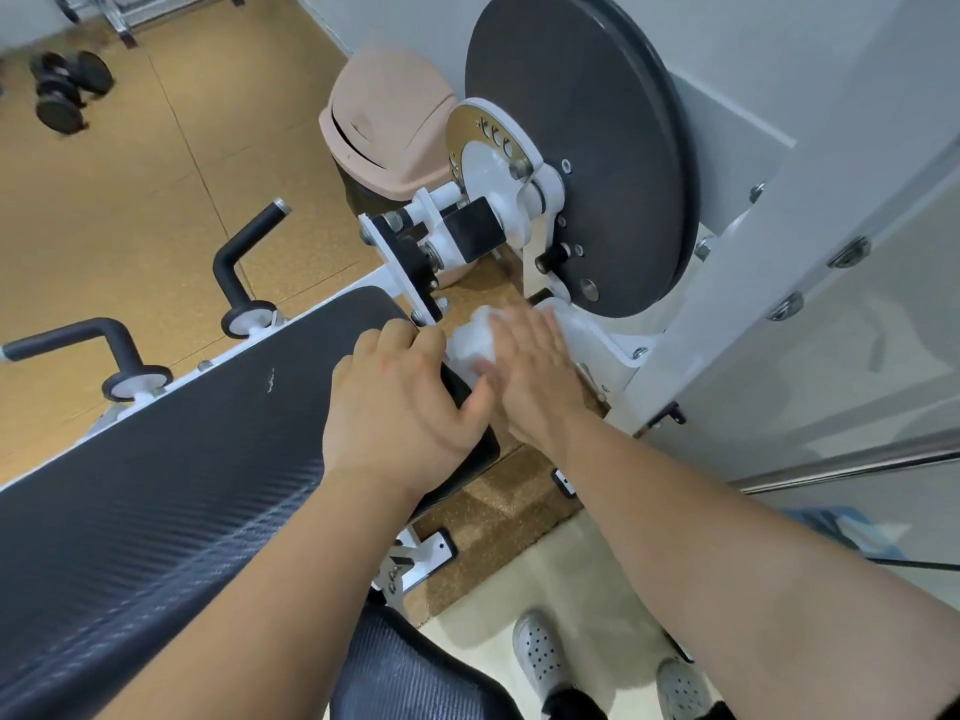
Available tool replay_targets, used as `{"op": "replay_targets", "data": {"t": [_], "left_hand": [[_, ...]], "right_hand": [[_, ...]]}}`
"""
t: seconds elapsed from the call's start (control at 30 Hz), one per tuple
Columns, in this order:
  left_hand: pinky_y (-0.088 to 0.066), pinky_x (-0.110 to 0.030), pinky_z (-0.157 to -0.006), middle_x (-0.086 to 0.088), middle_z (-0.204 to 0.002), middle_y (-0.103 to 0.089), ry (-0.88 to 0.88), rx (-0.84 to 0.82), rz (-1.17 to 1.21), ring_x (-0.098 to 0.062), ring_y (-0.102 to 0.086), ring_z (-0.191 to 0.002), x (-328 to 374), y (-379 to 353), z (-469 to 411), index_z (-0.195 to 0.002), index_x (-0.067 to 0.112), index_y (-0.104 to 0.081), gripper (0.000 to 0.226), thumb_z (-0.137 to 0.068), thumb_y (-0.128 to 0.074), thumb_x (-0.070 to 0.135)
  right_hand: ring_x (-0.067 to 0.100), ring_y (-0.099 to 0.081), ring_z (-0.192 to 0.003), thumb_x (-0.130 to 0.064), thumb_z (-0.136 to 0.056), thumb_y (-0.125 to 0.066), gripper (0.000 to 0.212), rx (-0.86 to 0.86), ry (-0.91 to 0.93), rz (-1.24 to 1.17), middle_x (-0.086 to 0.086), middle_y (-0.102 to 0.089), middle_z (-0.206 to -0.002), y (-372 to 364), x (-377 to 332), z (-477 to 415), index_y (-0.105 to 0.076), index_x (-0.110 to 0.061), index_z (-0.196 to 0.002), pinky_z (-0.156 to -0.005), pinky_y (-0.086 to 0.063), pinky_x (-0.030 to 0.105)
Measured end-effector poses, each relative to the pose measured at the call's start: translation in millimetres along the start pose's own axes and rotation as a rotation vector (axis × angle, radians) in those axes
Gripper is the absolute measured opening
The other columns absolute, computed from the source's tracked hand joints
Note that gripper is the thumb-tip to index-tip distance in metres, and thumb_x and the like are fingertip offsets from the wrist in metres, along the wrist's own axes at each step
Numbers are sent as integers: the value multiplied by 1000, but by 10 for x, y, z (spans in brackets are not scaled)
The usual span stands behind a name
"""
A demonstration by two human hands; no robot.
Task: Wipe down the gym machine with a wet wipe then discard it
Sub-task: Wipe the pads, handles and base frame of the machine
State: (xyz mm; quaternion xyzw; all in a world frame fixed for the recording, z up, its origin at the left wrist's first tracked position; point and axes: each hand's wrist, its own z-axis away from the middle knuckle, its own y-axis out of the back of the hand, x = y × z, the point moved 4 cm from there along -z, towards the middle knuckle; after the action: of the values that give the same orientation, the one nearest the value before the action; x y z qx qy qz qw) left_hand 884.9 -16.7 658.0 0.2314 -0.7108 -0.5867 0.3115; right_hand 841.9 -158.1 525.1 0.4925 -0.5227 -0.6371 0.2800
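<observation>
The gym machine has a long black padded seat [171, 491] and a white frame with a large dark round disc [597, 148]. My left hand [402, 402] rests on the far corner of the pad, its fingers curled over the edge. My right hand [530, 371] lies with fairly straight fingers on a white wet wipe [470, 337], pressing it against the pad's end beside the white frame. The hand is motion-blurred, and most of the wipe is hidden under it.
A pink swing-lid bin [387, 132] stands on the cork floor behind the machine. Two black handles [244, 252] stick up left of the pad. Dumbbells [65, 93] lie at the far left. A white panel [831, 252] rises on the right. My shoes [545, 657] are below.
</observation>
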Motion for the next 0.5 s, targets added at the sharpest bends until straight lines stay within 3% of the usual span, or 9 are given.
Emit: {"op": "replay_targets", "data": {"t": [0.07,0.2,0.37,0.4,0.5], "left_hand": [[-41,-39,-74,6,-88,-43,2,2,6,-21,-41,-86,3,2,4,-92,21,-58,46,-84,-43,63],[-42,-39,-75,6,-88,-43,0,6,9,-23,-45,-87,7,11,11,-89,23,-54,41,-84,-44,62],[-42,-39,-74,4,-89,-46,-1,5,-21,-20,-38,-85,-7,-15,7,-91,19,-58,46,-85,-45,63],[-42,-39,-74,4,-89,-47,1,3,-23,-20,-38,-85,-8,-17,5,-91,19,-58,45,-86,-46,62],[-42,-38,-76,4,-91,-48,0,-9,-24,-23,-45,-88,-1,-12,4,-92,20,-57,42,-86,-49,61]], "right_hand": [[32,-24,-154,-46,-98,-12,71,28,149,41,15,-35,-161,-69,-184,-15,-27,-14,-160,-128,-8,49],[32,-29,-147,-41,-103,-29,57,93,173,49,12,-37,-155,-173,-40,-1,-25,-28,-158,-126,-17,49],[33,-32,-144,-47,-103,-30,59,154,-234,-73,15,-41,-152,-141,401,9,-37,-13,-150,-125,-19,49],[34,-31,-144,-49,-104,-27,60,159,-245,-95,16,-42,-151,-134,337,-3,-38,-12,-150,-125,-19,51],[37,-30,-148,-50,-106,-32,56,201,40,-68,17,-41,-152,-215,-60,12,-37,-21,-153,-124,-19,56]]}}
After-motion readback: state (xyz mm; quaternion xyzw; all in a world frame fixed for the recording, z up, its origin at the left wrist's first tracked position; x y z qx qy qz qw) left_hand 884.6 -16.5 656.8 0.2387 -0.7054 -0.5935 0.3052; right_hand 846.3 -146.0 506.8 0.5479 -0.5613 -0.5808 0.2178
